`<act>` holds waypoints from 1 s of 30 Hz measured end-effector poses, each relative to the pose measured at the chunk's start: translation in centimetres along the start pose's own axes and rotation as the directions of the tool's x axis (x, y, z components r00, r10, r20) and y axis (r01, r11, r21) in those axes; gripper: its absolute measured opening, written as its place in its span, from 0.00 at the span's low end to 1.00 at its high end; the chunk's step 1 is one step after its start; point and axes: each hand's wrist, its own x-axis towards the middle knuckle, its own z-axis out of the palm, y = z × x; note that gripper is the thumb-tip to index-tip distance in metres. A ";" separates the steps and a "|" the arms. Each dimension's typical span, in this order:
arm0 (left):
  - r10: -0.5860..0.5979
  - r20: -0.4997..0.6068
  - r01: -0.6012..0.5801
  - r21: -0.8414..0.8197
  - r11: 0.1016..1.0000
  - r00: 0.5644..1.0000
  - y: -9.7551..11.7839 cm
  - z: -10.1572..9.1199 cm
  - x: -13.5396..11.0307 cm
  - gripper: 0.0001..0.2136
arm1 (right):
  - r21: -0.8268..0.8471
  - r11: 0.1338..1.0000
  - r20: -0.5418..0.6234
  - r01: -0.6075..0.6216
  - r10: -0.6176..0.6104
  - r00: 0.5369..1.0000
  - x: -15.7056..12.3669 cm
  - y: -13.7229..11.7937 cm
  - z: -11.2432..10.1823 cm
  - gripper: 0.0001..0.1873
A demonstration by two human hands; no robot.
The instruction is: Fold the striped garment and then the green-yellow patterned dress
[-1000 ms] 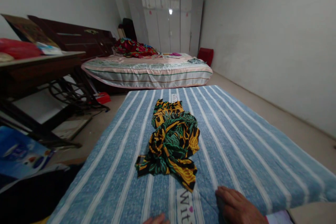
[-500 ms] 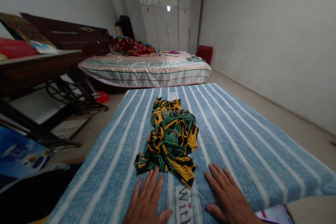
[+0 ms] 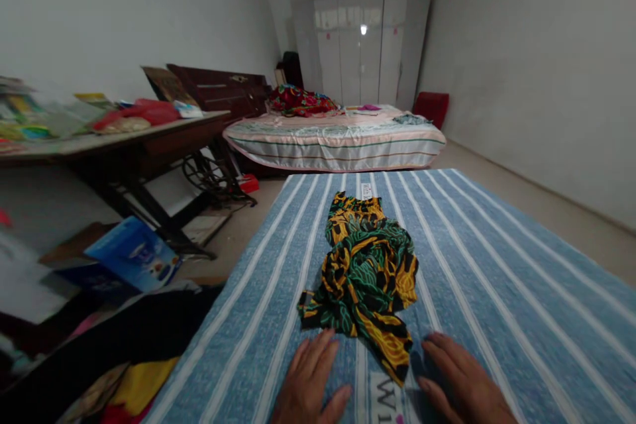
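A crumpled garment [image 3: 368, 271] with a black, yellow and green print lies on the blue-and-white striped cloth [image 3: 477, 245] that covers the surface before me. Its kind is hard to make out because it is bunched up. My left hand [image 3: 311, 377] is open at the garment's near left edge, fingertips close to the fabric; whether they touch it I cannot tell. My right hand [image 3: 462, 377] is open too, a little to the right of the garment's lower corner, slightly blurred. Nothing is held by either hand.
Beyond the striped surface stands a bed [image 3: 338, 142] with a red floral blanket [image 3: 303, 101]. To the left is a sewing-machine table [image 3: 149, 139] with clutter on top, and a blue box [image 3: 136, 255] below it. Dark and yellow clothes [image 3: 146, 384] lie at lower left. A wardrobe [image 3: 348, 46] stands behind.
The view has turned to the left, so everything appears shifted rightward. My right hand's fingers look closer together and more bent than before. The garment lies as it did.
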 end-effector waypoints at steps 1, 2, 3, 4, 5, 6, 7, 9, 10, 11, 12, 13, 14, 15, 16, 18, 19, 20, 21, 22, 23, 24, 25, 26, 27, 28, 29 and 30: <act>-0.059 -0.035 0.058 -0.031 0.998 0.998 -0.1 -0.1 0.4 0.25 | 0.028 0.999 -0.014 -0.021 0.021 1.000 1.2 -0.6 0.5 0.23; -0.122 -0.060 0.119 -0.058 0.991 0.991 -0.3 -0.1 1.0 0.25 | 0.055 0.997 -0.023 -0.047 0.048 0.999 2.4 -1.4 1.2 0.24; -0.182 -0.069 0.177 -0.080 0.981 0.981 -0.5 -0.2 1.8 0.25 | 0.079 0.993 -0.020 -0.082 0.084 0.996 3.5 -2.2 1.9 0.25; -0.236 -0.062 0.230 -0.096 0.969 0.970 -0.7 -0.2 2.6 0.26 | 0.099 0.988 0.002 -0.117 0.118 0.993 4.7 -3.0 2.7 0.28; -0.280 -0.044 0.274 -0.107 0.956 0.959 -0.9 -0.2 3.6 0.27 | 0.111 0.983 0.031 -0.147 0.145 0.989 5.7 -3.8 3.4 0.29; -0.318 -0.019 0.314 -0.117 0.942 0.948 -1.2 -0.2 4.5 0.29 | 0.120 0.978 0.069 -0.171 0.164 0.984 6.6 -4.4 4.1 0.28; -0.354 0.019 0.354 -0.127 0.927 0.935 -1.4 -0.2 5.4 0.30 | 0.131 0.972 0.104 -0.194 0.181 0.978 7.3 -4.7 4.6 0.24; -0.419 0.115 0.433 -0.143 0.890 0.901 -1.9 -0.1 7.0 0.31 | 0.205 0.951 0.166 -0.232 0.200 0.966 8.2 -4.8 5.1 0.13; -0.441 0.161 0.464 -0.156 0.872 0.883 -2.1 -0.1 7.6 0.30 | 0.278 0.927 0.192 -0.251 0.202 0.960 8.5 -4.5 4.9 0.12; -0.452 0.201 0.486 -0.178 0.856 0.869 -2.2 0.0 8.2 0.26 | 0.368 0.887 0.214 -0.280 0.212 0.954 8.6 -4.0 4.6 0.13; -0.450 0.236 0.497 -0.211 0.842 0.861 -2.4 0.0 8.6 0.20 | 0.463 0.827 0.236 -0.318 0.231 0.944 8.7 -3.4 4.0 0.14; -0.444 0.263 0.505 -0.252 0.825 0.857 -2.5 0.1 9.0 0.15 | 0.550 0.750 0.265 -0.368 0.262 0.928 8.8 -2.7 3.3 0.14; -0.447 0.280 0.519 -0.301 0.800 0.850 -2.7 0.2 9.3 0.10 | 0.619 0.661 0.298 -0.424 0.302 0.905 8.9 -2.0 2.5 0.15; -0.465 0.288 0.545 -0.356 0.759 0.837 -2.8 0.2 9.6 0.08 | 0.666 0.571 0.335 -0.481 0.347 0.876 8.9 -1.4 1.6 0.17; -0.511 0.292 0.588 -0.427 0.687 0.808 -2.9 0.3 9.9 0.07 | 0.693 0.486 0.373 -0.532 0.390 0.842 8.9 -0.8 0.8 0.18; -0.632 0.302 0.664 -0.578 0.474 0.714 -3.3 0.3 10.6 0.07 | 0.715 0.336 0.441 -0.613 0.463 0.769 8.8 0.0 -0.5 0.20; -0.681 0.312 0.676 -0.640 0.365 0.663 -3.5 0.1 11.0 0.07 | 0.719 0.259 0.467 -0.645 0.508 0.724 8.7 0.2 -1.1 0.20; -0.709 0.323 0.673 -0.683 0.284 0.627 -3.8 -0.1 11.3 0.06 | 0.722 0.171 0.491 -0.671 0.557 0.670 8.5 0.5 -1.5 0.21; -0.724 0.337 0.661 -0.719 0.216 0.602 -4.1 -0.5 11.7 0.06 | 0.722 0.069 0.519 -0.688 0.604 0.605 8.2 0.7 -1.8 0.22; -0.731 0.351 0.639 -0.755 0.148 0.585 -4.5 -1.1 12.0 0.08 | 0.722 -0.040 0.549 -0.691 0.642 0.536 7.8 0.9 -2.0 0.23; -0.741 0.361 0.601 -0.796 0.071 0.566 -4.9 -1.7 12.3 0.09 | 0.719 -0.146 0.577 -0.679 0.669 0.468 7.3 1.1 -2.3 0.23; -0.759 0.372 0.538 -0.842 -0.033 0.534 -5.5 -2.4 12.5 0.10 | 0.716 -0.238 0.601 -0.656 0.688 0.407 6.9 1.4 -2.5 0.23; -0.784 0.378 0.450 -0.882 -0.142 0.493 -6.1 -3.2 12.7 0.10 | 0.714 -0.314 0.621 -0.625 0.697 0.359 6.4 1.7 -2.8 0.24; -0.816 0.370 0.351 -0.910 -0.221 0.445 -6.8 -4.0 12.7 0.08 | 0.713 -0.375 0.637 -0.593 0.699 0.324 6.0 2.0 -3.2 0.24; -0.847 0.355 0.262 -0.928 -0.266 0.397 -7.5 -4.7 12.7 0.06 | 0.715 -0.420 0.646 -0.559 0.702 0.299 5.6 2.3 -3.6 0.24; -0.872 0.336 0.194 -0.939 -0.283 0.355 -8.3 -5.3 12.7 0.04 | 0.720 -0.450 0.647 -0.528 0.710 0.277 5.3 2.6 -4.0 0.24; -0.894 0.320 0.143 -0.947 -0.289 0.313 -9.1 -5.7 12.5 0.03 | 0.724 -0.470 0.644 -0.505 0.722 0.253 4.9 2.9 -4.4 0.24; -0.910 0.312 0.106 -0.950 -0.294 0.272 -9.9 -6.0 12.3 0.02 | 0.727 -0.481 0.639 -0.490 0.735 0.226 4.6 3.1 -4.8 0.25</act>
